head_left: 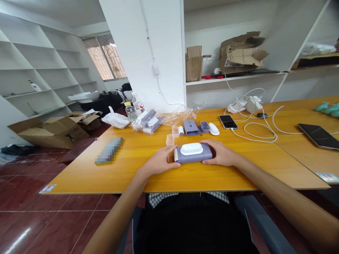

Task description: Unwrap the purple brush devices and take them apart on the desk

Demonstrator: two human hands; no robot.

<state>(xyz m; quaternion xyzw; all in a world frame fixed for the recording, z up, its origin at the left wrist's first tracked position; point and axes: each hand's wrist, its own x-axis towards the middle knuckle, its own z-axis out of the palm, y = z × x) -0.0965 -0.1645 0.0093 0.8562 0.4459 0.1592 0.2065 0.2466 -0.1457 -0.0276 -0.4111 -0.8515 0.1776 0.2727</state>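
Note:
A purple cleaning brush [197,157] lies on the table near its front edge, white oval bristle pad [191,149] facing up. My left hand [161,160] grips its left end, where a pale roller [176,154] shows, with thumb and fingers on either side. Around the right end my right hand [221,152] is closed. Just behind the brush are two clear plastic boxes, one being the nearer box [170,139], along with a small white roller [181,131], a purple case [190,127], a small purple cup [204,127] and a white oval brush [214,129].
Plastic-wrapped purple parts [150,121], a bottle [130,112] and a white bag [115,118] stand at the back left. A blurred-out item [109,151] lies left. A phone [228,122], cables [261,132] and a dark tablet [319,135] occupy the right.

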